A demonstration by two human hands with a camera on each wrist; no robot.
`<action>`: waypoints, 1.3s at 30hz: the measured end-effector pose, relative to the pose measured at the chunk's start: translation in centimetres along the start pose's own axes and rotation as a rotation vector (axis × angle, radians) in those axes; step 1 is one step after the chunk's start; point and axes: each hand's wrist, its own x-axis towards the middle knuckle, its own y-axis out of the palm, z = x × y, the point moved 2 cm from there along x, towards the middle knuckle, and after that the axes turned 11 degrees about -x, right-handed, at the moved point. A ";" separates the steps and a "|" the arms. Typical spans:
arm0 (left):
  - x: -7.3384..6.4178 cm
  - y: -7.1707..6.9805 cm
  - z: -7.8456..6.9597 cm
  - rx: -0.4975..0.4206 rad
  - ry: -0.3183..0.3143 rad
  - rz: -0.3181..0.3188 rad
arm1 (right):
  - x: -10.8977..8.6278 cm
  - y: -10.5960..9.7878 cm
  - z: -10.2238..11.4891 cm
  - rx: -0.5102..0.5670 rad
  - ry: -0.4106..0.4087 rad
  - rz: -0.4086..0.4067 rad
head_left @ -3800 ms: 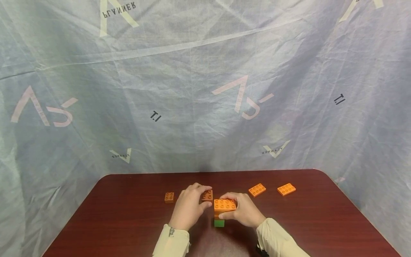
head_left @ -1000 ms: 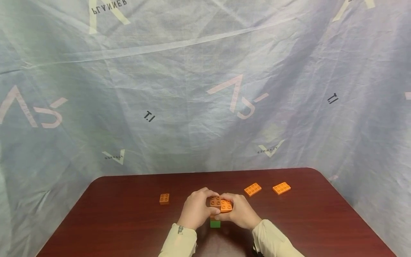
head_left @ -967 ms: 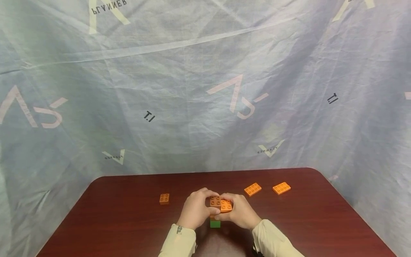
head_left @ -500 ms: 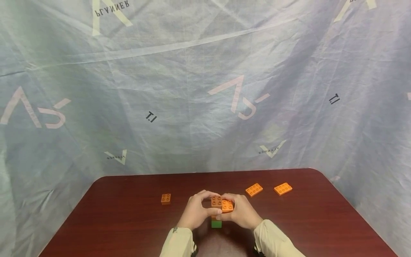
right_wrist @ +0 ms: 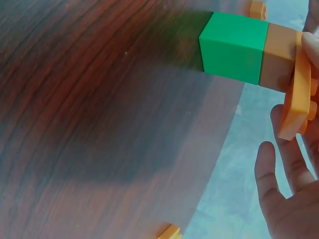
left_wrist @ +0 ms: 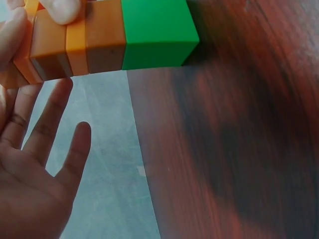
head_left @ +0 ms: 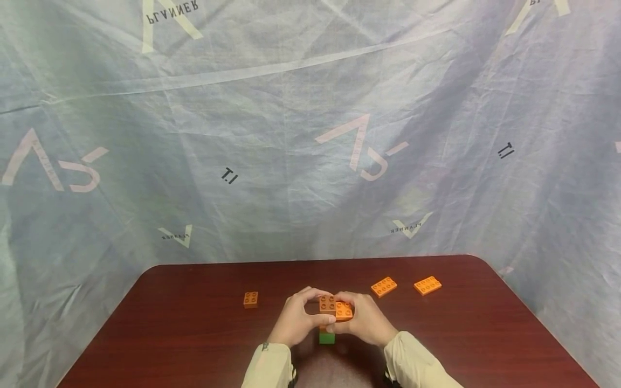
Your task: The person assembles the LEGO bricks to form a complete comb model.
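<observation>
A stack of toy building bricks stands upright on the table between my hands. Its base is a green block (left_wrist: 159,32); above come a brown brick (left_wrist: 104,37), a thin orange plate (left_wrist: 76,42) and more brown and orange layers. On top sits a brown brick (head_left: 327,304), over the left end of an upper orange plate (head_left: 344,310). My left hand (head_left: 297,321) pinches around the top brick with thumb and fingers. My right hand (head_left: 367,319) grips the stack from the right, at the orange plates, its thumb in front. The hands partly hide the middle layers.
On the dark red table (head_left: 184,323), a loose brown brick (head_left: 250,300) lies to the left. Two orange plates, the nearer one (head_left: 384,286) and another (head_left: 428,285), lie at the back right. A grey cloth (head_left: 271,215) hangs behind the table.
Since the oldest frame, my left hand has brought the brown brick rightward onto the stack's top left end. My right hand still grips the stack. Over the last half second both hands barely move.
</observation>
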 end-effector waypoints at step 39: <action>0.1 0.1 0.3 0.021 -0.029 0.002 | -2.3 -5.4 -5.5 -0.044 0.206 0.007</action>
